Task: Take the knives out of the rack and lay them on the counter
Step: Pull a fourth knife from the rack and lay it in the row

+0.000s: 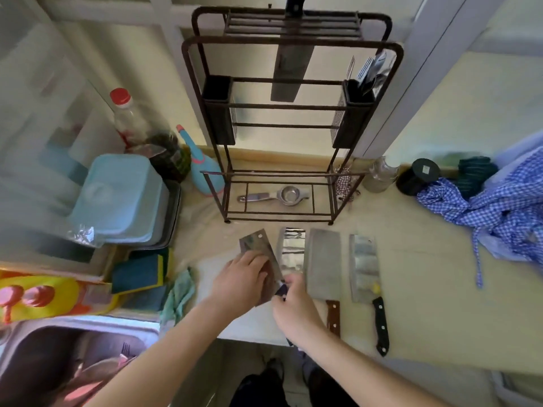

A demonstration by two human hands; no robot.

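Nearest, two bare forearms are seen reaching from the near edge over the counter [411, 259]. The left hand [241, 282] is laid flat, fingers spread loosely, on the blade of a tilted cleaver [258, 248], whose shiny blade has a small hole near its far corner. The right hand [293, 304] is curled at that cleaver's handle end, fingertips pinched on something dark there; how firmly it is gripped cannot be told. Just right of the hands, three more cleavers are laid side by side, blades pointing far: a mirror-bright cleaver [292, 249] with its handle hidden by the right hand, a dull grey cleaver [323, 265] with a brown riveted handle, and a reflective black-handled cleaver [364, 268] at the right end. Beyond them, the dark metal rack [291, 118] is stood on the counter, with a steel strainer [282, 196] resting on its bottom shelf. Farthest, one dark-bladed knife [288, 71] is left hanging blade-down from the rack's top slots
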